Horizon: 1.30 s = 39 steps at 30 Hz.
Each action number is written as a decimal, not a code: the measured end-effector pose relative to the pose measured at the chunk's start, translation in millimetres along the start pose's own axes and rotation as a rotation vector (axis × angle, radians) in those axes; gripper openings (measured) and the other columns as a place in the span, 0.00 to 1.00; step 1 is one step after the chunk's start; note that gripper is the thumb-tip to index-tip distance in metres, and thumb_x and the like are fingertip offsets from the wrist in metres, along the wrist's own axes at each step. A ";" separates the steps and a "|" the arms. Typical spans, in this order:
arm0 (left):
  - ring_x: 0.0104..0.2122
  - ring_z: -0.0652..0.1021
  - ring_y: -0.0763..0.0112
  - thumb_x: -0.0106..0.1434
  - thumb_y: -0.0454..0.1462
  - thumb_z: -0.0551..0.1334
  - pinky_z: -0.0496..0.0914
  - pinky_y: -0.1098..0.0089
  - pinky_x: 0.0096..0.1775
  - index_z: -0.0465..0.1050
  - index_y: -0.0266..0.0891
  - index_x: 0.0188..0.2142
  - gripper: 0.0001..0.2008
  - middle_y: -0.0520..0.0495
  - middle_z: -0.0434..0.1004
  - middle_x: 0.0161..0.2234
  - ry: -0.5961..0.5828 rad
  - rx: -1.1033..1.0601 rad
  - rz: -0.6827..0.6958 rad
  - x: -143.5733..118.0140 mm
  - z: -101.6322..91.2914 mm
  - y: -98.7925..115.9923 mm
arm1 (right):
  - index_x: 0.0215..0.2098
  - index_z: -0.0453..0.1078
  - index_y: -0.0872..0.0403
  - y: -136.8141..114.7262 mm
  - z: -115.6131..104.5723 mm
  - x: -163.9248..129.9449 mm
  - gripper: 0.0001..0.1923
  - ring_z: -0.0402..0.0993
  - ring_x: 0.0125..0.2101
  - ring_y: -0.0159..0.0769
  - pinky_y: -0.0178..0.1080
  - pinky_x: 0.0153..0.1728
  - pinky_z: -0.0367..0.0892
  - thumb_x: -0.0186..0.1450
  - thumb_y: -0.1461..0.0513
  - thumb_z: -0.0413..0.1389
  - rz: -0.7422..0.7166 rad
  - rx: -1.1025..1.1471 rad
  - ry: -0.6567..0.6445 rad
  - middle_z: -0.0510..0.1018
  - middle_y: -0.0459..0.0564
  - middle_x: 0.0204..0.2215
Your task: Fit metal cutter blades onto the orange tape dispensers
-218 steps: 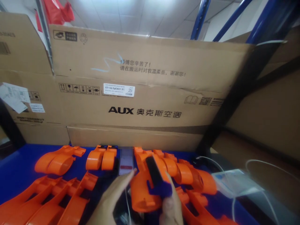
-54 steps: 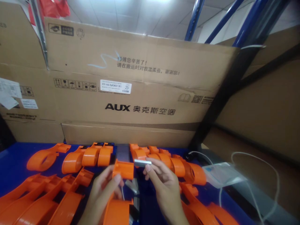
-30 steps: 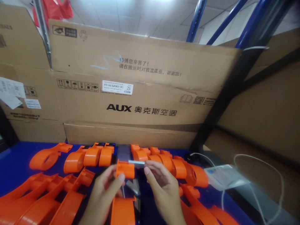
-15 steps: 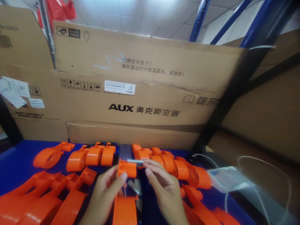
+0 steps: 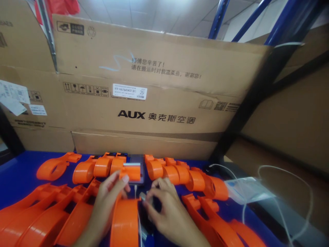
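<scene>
Head view: left hand curls around dispenser.

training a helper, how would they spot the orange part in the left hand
Find the big AUX cardboard, then look down to the blue surface. Front and centre, the left hand grips one orange part. Unlike its orange neighbours, it is held, with a pale strip along its top.

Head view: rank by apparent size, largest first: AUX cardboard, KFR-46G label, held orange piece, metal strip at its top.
1. AUX cardboard
2. held orange piece
3. KFR-46G label
4. metal strip
Apparent size only: the held orange piece is nearer the camera than the KFR-46G label.
</scene>
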<state>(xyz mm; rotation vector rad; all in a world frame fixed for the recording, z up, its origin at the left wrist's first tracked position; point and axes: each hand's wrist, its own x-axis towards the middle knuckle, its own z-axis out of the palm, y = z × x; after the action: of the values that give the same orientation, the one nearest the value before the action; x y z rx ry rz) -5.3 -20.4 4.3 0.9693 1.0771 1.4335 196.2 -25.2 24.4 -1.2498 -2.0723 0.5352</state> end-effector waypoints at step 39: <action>0.36 0.79 0.66 0.62 0.42 0.69 0.70 0.73 0.32 0.76 0.43 0.49 0.16 0.44 0.83 0.43 -0.325 0.043 0.032 -13.6 19.1 -6.0 | 0.59 0.69 0.49 4.6 7.3 -4.6 0.19 0.76 0.35 0.37 0.39 0.38 0.73 0.71 0.64 0.54 -0.270 0.105 0.225 0.76 0.50 0.37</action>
<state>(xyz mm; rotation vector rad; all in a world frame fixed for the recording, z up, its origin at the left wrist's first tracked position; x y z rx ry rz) 16.2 -31.5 3.5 1.2079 0.8578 1.2292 195.4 -27.3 14.8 -0.9064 -1.9542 0.3565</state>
